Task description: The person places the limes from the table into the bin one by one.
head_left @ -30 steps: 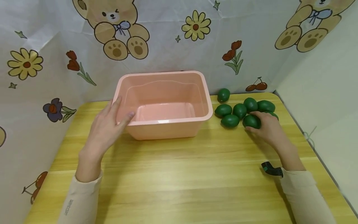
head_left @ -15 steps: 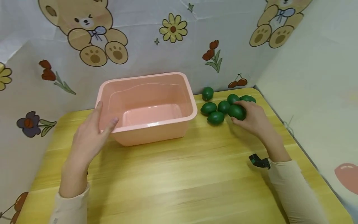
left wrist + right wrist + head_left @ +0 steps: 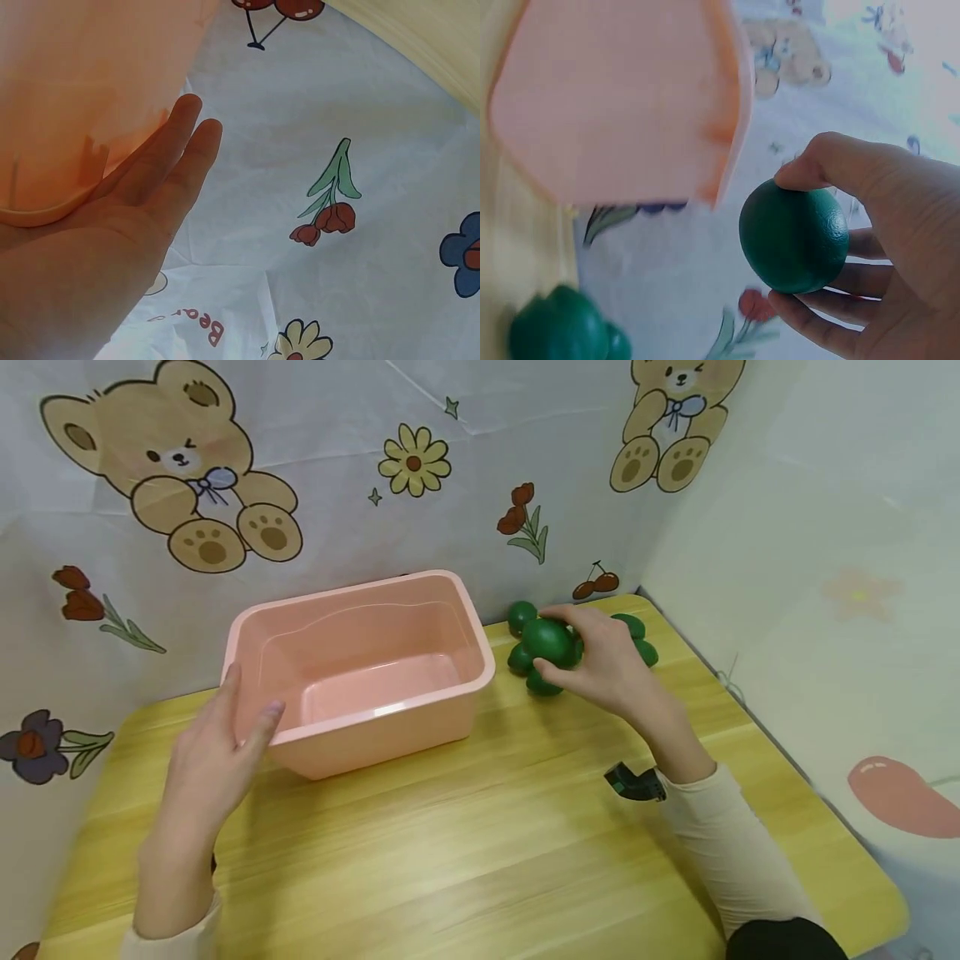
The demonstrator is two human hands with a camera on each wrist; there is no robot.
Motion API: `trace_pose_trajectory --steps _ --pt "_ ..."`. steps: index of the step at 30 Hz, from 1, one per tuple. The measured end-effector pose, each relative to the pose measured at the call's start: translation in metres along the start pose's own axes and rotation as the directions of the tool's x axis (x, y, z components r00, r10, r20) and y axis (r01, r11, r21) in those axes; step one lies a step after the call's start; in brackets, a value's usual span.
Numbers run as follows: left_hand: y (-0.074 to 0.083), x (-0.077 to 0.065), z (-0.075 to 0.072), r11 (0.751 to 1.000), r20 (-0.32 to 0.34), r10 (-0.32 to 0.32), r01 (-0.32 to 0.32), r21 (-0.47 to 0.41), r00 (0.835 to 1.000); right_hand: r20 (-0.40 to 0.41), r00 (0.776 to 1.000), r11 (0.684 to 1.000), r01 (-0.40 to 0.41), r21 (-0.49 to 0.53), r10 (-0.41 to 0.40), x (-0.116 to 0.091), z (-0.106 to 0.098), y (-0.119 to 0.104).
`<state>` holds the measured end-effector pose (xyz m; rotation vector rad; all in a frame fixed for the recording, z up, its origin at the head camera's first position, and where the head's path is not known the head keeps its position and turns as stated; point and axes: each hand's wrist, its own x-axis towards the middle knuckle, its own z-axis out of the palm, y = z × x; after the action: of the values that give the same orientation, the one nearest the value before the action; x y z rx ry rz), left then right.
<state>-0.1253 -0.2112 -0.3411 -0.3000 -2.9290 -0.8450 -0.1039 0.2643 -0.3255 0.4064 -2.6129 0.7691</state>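
Note:
My right hand (image 3: pixel 611 664) holds a dark green lime (image 3: pixel 546 642) above the other limes. In the right wrist view the held lime (image 3: pixel 791 240) sits between the thumb and the fingertips. Several more limes (image 3: pixel 543 683) lie on the table below and around that hand, some hidden by it. A pink plastic tub (image 3: pixel 382 731) stands to their left, and its visible floor is bare. My left hand (image 3: pixel 206 760) rests against the tub's near left corner, thumb over the rim. Seen from the left wrist, its straight fingers (image 3: pixel 196 154) lie along the tub's outer side.
The wooden table (image 3: pixel 450 843) meets a cloth wall (image 3: pixel 337 535) printed with bears and flowers close behind the tub. Another pale wall (image 3: pixel 787 610) runs along the right edge. A black strap mount (image 3: pixel 633 782) sits at the right wrist.
My right hand has lifted one lime out of the group and carried it left, towards the tub. The left hand has stayed at the tub's corner. The head view has turned to the right.

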Motion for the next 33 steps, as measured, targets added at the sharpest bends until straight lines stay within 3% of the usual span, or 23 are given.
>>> trace_pose_trajectory --steps 7,16,33 --pt "0.003 0.002 0.001 1.0 0.012 -0.028 0.028 -0.002 1.0 0.003 0.999 0.996 0.054 0.064 -0.054 0.015 0.008 -0.035" --pt "0.001 0.006 0.0 0.999 -0.019 -0.032 0.032 -0.008 0.999 0.021 0.986 0.977 0.16 0.144 -0.164 0.033 0.035 -0.06" --pt "-0.002 0.006 0.001 0.999 -0.037 -0.05 0.049 -0.02 0.998 0.075 0.971 0.962 0.211 0.172 -0.227 0.045 0.073 -0.064"
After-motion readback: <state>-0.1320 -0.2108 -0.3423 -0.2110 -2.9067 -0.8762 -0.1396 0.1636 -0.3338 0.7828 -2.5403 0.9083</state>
